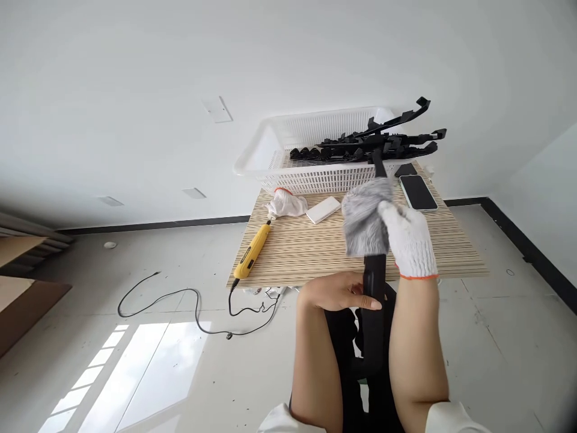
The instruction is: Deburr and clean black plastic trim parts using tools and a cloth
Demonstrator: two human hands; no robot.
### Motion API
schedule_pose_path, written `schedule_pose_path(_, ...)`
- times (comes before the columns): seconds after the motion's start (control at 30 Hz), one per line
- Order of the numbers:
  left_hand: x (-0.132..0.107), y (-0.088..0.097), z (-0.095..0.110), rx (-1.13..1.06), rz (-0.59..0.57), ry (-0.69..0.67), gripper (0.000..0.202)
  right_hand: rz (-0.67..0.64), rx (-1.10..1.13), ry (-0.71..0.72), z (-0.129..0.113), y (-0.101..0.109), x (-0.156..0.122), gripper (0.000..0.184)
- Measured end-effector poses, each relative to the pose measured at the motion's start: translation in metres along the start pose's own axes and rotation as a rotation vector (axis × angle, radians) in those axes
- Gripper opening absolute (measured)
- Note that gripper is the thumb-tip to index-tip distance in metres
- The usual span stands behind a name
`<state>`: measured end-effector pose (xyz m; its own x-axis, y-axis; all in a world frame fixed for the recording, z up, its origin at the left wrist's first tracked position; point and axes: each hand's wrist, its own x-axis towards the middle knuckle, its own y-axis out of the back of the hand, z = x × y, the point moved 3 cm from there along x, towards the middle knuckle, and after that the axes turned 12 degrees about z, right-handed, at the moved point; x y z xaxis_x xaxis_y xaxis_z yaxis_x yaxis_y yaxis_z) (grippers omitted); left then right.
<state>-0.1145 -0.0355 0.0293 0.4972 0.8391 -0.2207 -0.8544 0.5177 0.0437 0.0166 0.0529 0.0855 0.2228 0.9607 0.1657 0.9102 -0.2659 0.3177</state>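
Note:
A long black plastic part (374,282) stretches from above my lap toward the basket. Bare, my left hand (340,291) wraps around its lower middle, thumb across the front. My right hand (406,231), in a white knit glove with an orange cuff edge, grips a grey fluffy cloth (365,216) that is folded around the part above the left hand. The cloth hides that stretch of the part. Further up, its end overlaps the dark pieces in the basket, and I cannot tell whether they touch.
A white plastic basket (311,179) holding several black plastic parts (360,147) stands at the table's back. On the slatted table (293,252) lie a yellow corded tool (252,251), a white glove (288,204), a white card or box (323,210) and a phone (418,192). A black cable (198,307) trails over the floor.

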Motion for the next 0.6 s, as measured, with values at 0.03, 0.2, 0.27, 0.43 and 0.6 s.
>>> schedule_pose_path(0.03,-0.001,0.000,0.000,-0.019,-0.019,0.000,0.040,0.053,0.015,-0.011,0.002,-0.003,0.002,0.041)
schedule_pose_path(0.2,-0.009,0.006,0.000,0.018,0.009,-0.003,0.044,-0.314,0.229,-0.076,0.000,-0.009,-0.003,0.024)
schedule_pose_path(0.27,-0.012,0.011,0.001,0.099,0.097,-0.038,0.041,-0.411,0.293,-0.068,-0.004,-0.011,-0.006,0.024)
schedule_pose_path(0.43,-0.014,0.009,0.005,0.024,0.029,-0.065,0.036,-0.090,0.228,-0.049,-0.008,-0.016,-0.005,0.028)
schedule_pose_path(0.6,-0.021,0.023,-0.004,0.170,0.263,-0.025,0.036,-0.533,0.345,0.005,-0.011,-0.023,-0.013,0.044)
